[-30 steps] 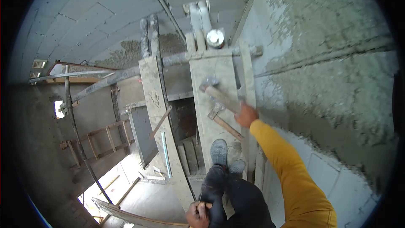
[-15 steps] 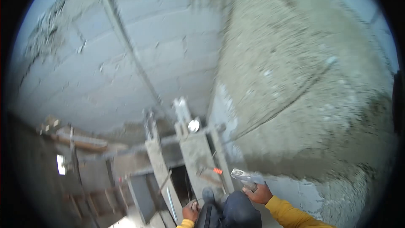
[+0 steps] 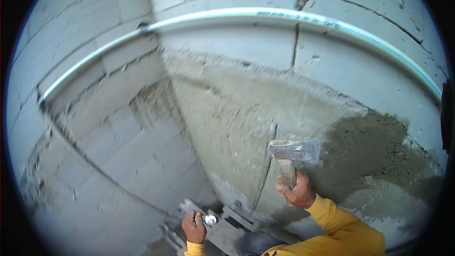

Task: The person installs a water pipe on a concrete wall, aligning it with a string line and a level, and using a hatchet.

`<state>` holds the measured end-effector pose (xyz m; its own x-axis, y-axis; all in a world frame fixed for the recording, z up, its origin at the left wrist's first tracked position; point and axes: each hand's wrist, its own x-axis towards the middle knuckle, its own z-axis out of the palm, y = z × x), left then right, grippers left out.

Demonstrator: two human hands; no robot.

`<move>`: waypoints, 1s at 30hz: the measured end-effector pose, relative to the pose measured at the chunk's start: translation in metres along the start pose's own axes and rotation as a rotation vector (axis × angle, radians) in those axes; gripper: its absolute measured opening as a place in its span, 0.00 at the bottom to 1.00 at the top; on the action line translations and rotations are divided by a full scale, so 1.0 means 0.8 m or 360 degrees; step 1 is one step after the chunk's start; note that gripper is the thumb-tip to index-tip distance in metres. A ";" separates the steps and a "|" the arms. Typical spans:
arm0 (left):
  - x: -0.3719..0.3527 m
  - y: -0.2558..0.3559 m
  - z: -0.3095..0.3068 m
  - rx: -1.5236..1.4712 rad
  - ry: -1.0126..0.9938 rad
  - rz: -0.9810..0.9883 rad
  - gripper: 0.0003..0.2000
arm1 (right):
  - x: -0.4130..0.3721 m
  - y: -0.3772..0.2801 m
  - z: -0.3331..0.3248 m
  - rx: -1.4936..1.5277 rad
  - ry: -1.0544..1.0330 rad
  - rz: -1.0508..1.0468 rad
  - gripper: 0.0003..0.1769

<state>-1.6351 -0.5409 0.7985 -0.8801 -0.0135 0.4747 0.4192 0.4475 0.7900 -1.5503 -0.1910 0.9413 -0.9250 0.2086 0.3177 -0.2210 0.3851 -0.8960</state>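
My right hand (image 3: 299, 191) is wrapped round the wooden handle of a hatchet (image 3: 295, 150), held head up in front of the plastered wall (image 3: 227, 114). The worn metal head lies sideways, with its broad blade to the right. Lower left, my left hand (image 3: 194, 227) is raised with its fingers curled closed; whatever they hold, if anything, is hidden. Just right of that hand shows a bright round thing (image 3: 210, 219), too glaring to identify.
A white pipe (image 3: 227, 13) with blue marks runs across the block walls. Another pipe (image 3: 99, 170) slants down the left wall. Wet-looking mortar (image 3: 360, 147) covers the wall to the right. Narrow boards (image 3: 227, 234) lie below my hands; a thin dark line (image 3: 265, 175) marks the plaster.
My view has tilted up from the boards and my legs to the walls. Both hands have risen from near my legs, the right one lifting the hatchet in front of the plaster.
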 end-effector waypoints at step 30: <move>0.479 0.429 0.195 -0.1191 0.0159 0.2198 0.19 | 0.229 -0.284 -0.019 -0.0956 0.1921 -0.0611 0.21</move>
<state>-1.8636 -0.2529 1.1907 0.2659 -0.0550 0.9624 0.8928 -0.3626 -0.2674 -1.6648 -0.2268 1.2074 0.0630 0.5199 0.8519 0.0520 0.8507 -0.5230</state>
